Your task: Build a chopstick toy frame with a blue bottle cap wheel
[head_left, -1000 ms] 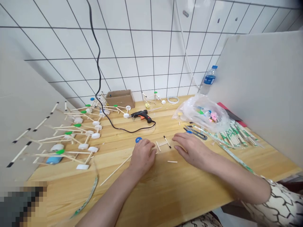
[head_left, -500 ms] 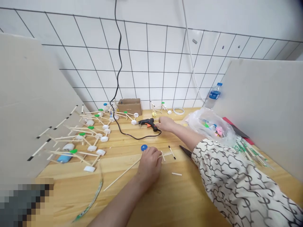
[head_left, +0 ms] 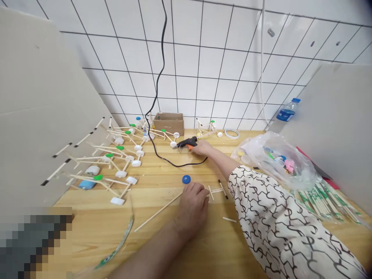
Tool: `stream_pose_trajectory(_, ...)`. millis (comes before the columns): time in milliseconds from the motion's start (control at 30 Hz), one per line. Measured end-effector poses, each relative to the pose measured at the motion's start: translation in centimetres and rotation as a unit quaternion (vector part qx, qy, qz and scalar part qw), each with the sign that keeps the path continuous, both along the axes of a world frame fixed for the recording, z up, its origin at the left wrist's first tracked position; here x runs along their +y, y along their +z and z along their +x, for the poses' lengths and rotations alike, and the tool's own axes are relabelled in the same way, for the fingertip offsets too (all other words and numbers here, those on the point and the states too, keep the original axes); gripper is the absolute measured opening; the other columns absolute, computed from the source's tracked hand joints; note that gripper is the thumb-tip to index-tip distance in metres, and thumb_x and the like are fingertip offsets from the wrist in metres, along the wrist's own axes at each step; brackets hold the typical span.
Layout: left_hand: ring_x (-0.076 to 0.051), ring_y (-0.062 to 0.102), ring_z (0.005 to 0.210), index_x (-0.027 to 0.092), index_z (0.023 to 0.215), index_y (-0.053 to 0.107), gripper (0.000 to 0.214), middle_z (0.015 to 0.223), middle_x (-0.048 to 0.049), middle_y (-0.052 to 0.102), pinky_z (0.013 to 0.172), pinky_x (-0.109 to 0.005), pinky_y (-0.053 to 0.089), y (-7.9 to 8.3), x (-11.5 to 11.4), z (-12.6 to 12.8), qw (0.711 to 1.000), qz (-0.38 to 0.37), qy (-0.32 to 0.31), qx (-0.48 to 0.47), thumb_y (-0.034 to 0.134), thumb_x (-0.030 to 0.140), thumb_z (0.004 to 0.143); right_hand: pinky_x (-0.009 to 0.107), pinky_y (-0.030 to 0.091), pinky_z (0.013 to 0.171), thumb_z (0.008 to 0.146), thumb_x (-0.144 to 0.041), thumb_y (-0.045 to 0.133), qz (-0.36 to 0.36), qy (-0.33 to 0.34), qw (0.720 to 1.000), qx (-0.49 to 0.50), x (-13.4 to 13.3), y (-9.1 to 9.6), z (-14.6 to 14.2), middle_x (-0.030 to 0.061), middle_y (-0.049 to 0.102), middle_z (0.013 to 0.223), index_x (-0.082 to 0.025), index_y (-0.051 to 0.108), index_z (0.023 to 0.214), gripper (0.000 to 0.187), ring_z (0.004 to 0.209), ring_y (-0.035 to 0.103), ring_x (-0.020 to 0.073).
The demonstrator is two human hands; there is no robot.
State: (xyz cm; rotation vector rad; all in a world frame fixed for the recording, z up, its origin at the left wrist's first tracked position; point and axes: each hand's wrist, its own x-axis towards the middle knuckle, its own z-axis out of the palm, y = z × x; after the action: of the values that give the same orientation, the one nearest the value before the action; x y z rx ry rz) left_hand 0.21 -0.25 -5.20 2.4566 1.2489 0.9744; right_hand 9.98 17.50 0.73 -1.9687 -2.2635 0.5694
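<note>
The right grip [head_left: 202, 148] is wrapped around the handle of a black glue gun [head_left: 187, 142], whose nozzle points to the left of that grip, close to a white wheel [head_left: 173, 144]; whether the two touch I cannot tell. The gun's black cable [head_left: 177, 166] curves over the worktop [head_left: 162, 178], nearer the person than this grip, then climbs in front of the tiled wall to its left.

The left grip [head_left: 193, 205] rests on the worktop nearer the person, fingers bent and angled downward; what lies beneath the fingertips is hidden, so I cannot tell whether it pinches anything. A long stick [head_left: 158, 211] slants out from its left side, and a blue cap [head_left: 186, 179] lies just beyond its fingers. Just right of the left grip lies a small H-shaped piece [head_left: 217, 190], its far bar black-tipped, and nearer the person on that side is a loose short stick [head_left: 229, 219].

Wheeled stick frames [head_left: 119, 148] with green discs stand well to the left of both grips. Beyond the right grip is a cardboard box [head_left: 169, 126]; to its right lie a white ring [head_left: 231, 134] and a clear plastic bag [head_left: 261, 149].
</note>
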Motion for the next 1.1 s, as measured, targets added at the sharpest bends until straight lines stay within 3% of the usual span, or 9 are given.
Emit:
stream_pose_trajectory(100,-0.021,0.053,0.081,0.018,0.081,0.061,0.019,0.084,-0.0072,0.06,0.074,-0.036,0.043,-0.5,0.2,-0.1,1.0,-0.013,0.004,-0.006,0.045,0.01,0.078,0.032,0.052,0.064,0.079,-0.025,0.056,0.016,-0.029,0.997,0.075,-0.6,2.1,0.4,0.01,0.068,0.086,-0.014,0.059,0.102,0.026,0.078,0.065,0.0236)
stream_pose_trajectory(267,-0.021,0.053,0.08,0.017,0.081,0.061,0.018,0.082,-0.007,0.06,0.073,-0.035,0.044,-0.4,0.3,-0.2,1.0,-0.016,0.004,-0.011,0.045,0.009,0.077,0.027,0.049,0.057,0.076,-0.011,0.053,0.091,-0.073,0.98,0.162,-2.7,8.2,1.9,0.0091,0.065,0.084,-0.01,0.047,0.111,0.035,0.067,0.062,0.0172)
stream_pose_trajectory(367,-0.021,0.054,0.08,0.017,0.08,0.061,0.017,0.082,-0.007,0.061,0.073,-0.035,0.045,-0.3,0.3,-0.3,1.0,-0.01,0.001,-0.016,0.045,0.01,0.078,0.026,0.046,0.06,0.076,-0.012,0.053,0.225,-0.121,0.927,0.276,-4.5,11.7,3.6,0.0055,0.059,0.078,-0.006,0.052,0.1,0.025,0.063,0.058,0.0127)
stream_pose_trajectory(500,-0.02,0.054,0.081,0.018,0.078,0.06,0.017,0.082,-0.0069,0.061,0.074,-0.035,0.045,-0.3,0.2,-0.3,1.0,-0.013,-0.003,-0.023,0.045,0.009,0.078,0.027,0.043,0.056,0.078,-0.018,0.052,0.291,-0.115,0.882,0.351,-6.9,13.8,7.1,-0.0018,0.049,0.058,-0.012,0.057,0.074,0.009,0.052,0.051,0.0101)
stream_pose_trajectory(633,-0.02,0.053,0.081,0.017,0.079,0.06,0.015,0.083,-0.0069,0.061,0.075,-0.035,0.045,-0.1,0.0,-0.2,0.999,-0.024,-0.022,-0.023,0.047,0.009,0.078,0.03,0.043,0.056,0.073,-0.026,0.062,0.36,-0.119,0.862,0.336,-9.0,12.1,10.9,-0.002,0.051,0.059,-0.017,0.057,0.069,0.011,0.055,0.052,0.0132)
stream_pose_trajectory(767,-0.02,0.052,0.081,0.017,0.078,0.06,0.014,0.083,-0.0066,0.061,0.075,-0.035,0.045,-0.1,-0.1,-0.1,0.999,-0.032,-0.036,-0.019,0.048,0.011,0.079,0.035,0.047,0.068,0.072,-0.03,0.065,0.369,-0.087,0.882,0.279,-11.6,8.4,13.6,0.0028,0.063,0.081,-0.019,0.061,0.09,0.021,0.075,0.059,0.02)
stream_pose_trajectory(833,-0.02,0.052,0.08,0.017,0.078,0.06,0.012,0.083,-0.0064,0.061,0.075,-0.035,0.045,-0.3,-0.1,0.0,0.999,-0.034,-0.037,-0.017,0.049,0.012,0.08,0.036,0.047,0.071,0.073,-0.033,0.065,0.338,-0.074,0.907,0.24,-12.8,6.6,14.4,0.0043,0.064,0.087,-0.018,0.059,0.101,0.032,0.08,0.059,0.022)
stream_pose_trajectory(933,-0.02,0.052,0.081,0.016,0.077,0.06,0.01,0.083,-0.0065,0.061,0.075,-0.036,0.045,-0.5,0.0,0.0,0.999,-0.034,-0.036,-0.016,0.051,0.013,0.079,0.034,0.047,0.067,0.074,-0.037,0.063,0.265,-0.047,0.94,0.208,-14.1,4.6,15.2,0.0046,0.065,0.082,-0.015,0.061,0.1,0.034,0.076,0.059,0.0224)
stream_pose_trajectory(1100,-0.021,0.052,0.082,0.015,0.08,0.061,0.006,0.084,-0.0071,0.06,0.075,-0.037,0.046,-0.5,0.1,0.0,0.999,-0.031,-0.018,-0.006,0.055,0.016,0.078,0.035,0.05,0.067,0.076,-0.043,0.058,0.139,-0.013,0.967,0.213,-15.3,3.5,14.8,0.0065,0.067,0.081,-0.014,0.065,0.093,0.034,0.077,0.061,0.0249)
